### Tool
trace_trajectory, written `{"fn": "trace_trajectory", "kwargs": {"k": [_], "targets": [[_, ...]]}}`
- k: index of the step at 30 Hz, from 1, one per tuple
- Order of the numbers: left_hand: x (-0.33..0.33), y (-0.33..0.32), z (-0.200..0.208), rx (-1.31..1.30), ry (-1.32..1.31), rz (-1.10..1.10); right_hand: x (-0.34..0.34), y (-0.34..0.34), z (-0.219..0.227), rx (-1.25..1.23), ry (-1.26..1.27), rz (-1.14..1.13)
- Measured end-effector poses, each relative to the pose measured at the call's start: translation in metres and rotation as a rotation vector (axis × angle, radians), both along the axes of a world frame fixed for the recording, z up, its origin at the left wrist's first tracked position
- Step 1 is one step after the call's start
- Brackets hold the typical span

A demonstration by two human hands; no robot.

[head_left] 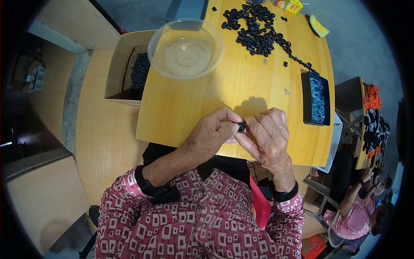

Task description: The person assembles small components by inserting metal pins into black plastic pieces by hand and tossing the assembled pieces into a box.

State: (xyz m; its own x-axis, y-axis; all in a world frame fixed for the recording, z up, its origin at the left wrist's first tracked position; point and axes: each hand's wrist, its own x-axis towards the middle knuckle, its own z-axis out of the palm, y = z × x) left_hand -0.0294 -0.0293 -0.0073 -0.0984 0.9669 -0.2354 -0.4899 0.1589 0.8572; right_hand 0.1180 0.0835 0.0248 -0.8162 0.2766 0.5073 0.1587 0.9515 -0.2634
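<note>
Near the front edge of the wooden table, a small black ring-shaped part (242, 126) is pinched between my two hands. My left hand (214, 127) grips it from the left with thumb and forefinger closed. From the other side my right hand (268, 134) closes on the same part, its fingers curled and partly hiding it. Whether a second tiny piece is between the fingertips I cannot tell. A heap of similar black parts (256, 34) lies at the far side of the table, trailing off to the right. A black tray (307, 101) of small silvery pieces stands at the right edge.
A clear plastic bowl (185, 54) stands at the table's far left. Beside it on the left is a cardboard box (116, 71) with black parts inside. A yellow wedge of fruit (318, 26) and a yellow box (293, 6) lie far right. Another person (355, 216) sits at the right.
</note>
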Motion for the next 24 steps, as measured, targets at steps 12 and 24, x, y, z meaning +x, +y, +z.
{"fn": "trace_trajectory", "kwargs": {"k": [12,24], "targets": [[0.001,0.001,-0.001,0.01,0.073,0.006,0.005,-0.003,-0.004,0.014,-0.018,-0.041],[-0.013,0.006,0.007,-0.071,-0.068,-0.173,0.007,-0.008,0.008,0.092,-0.015,-0.041]]}}
